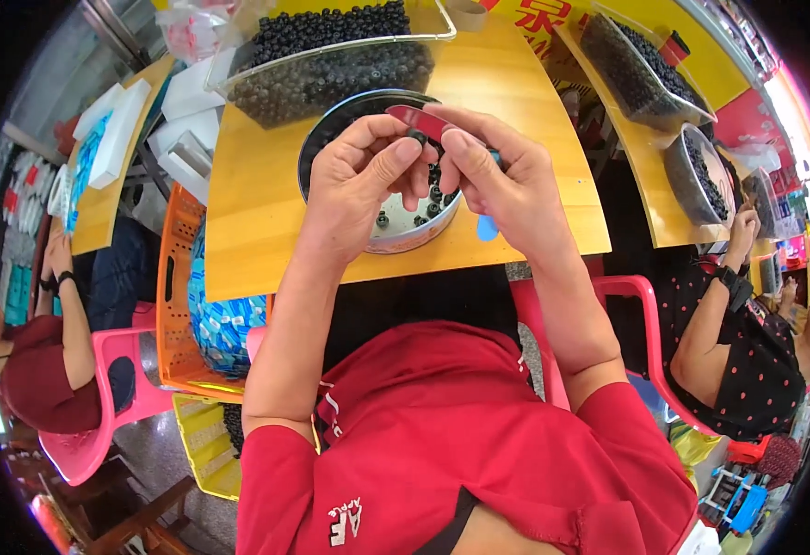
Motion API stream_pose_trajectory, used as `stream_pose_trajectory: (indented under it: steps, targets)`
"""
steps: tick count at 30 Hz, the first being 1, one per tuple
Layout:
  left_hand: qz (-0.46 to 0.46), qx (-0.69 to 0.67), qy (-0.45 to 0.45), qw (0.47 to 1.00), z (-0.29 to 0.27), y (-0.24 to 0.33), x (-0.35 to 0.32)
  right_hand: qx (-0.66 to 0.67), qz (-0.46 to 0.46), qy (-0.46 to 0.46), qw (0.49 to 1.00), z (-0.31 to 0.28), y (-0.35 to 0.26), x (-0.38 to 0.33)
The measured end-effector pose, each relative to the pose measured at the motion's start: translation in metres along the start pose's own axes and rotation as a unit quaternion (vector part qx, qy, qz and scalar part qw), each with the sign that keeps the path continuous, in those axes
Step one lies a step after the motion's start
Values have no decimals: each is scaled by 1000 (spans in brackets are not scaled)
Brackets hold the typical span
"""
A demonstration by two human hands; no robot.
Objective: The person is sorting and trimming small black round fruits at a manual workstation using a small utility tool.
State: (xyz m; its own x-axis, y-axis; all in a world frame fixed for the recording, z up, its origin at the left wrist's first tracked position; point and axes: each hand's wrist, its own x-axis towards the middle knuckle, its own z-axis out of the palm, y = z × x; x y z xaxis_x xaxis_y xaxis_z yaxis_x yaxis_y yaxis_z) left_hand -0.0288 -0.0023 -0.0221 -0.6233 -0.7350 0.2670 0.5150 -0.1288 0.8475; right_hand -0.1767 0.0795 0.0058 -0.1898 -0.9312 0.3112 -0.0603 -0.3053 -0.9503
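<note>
Over a round tin [412, 242], both my hands are raised close together. Between the thumb and forefinger of my left hand [354, 171] is a small black round part [417, 136]. My right hand [511, 180] is closed around a small knife [414, 117]; its blue handle end shows below the palm, and the blade, tinted red, lies beside the black part. Whether the edge touches the part I cannot tell. Several similar black parts [434, 194] lie in the tin, partly hidden by my hands.
A clear bin [331, 79] heaped with black parts stands at the back of the wooden table [516, 83]. On the left are an orange crate [175, 324] with blue pieces and a yellow crate [203, 453]. People sit at tables on both sides.
</note>
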Motion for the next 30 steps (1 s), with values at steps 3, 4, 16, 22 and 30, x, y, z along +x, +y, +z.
stream_pose_trajectory:
  steps: [3, 4, 16, 22, 30]
  targets:
    - [0, 2, -7, 1000, 1, 0, 1, -7, 10, -18, 1000, -3, -3, 0]
    - [9, 5, -11, 1000, 0, 0, 1, -6, 9, -14, 1000, -2, -3, -1]
    - [-57, -30, -34, 997, -8, 22, 12, 74, 26, 41, 996, -7, 1, 4]
    - [-133, 392, -107, 904, -35, 33, 22, 115, 36, 48, 992, -24, 5, 2]
    - [-156, 750, -289, 575, -20, 22, 25, 127, 29, 43, 991, -26, 9, 0]
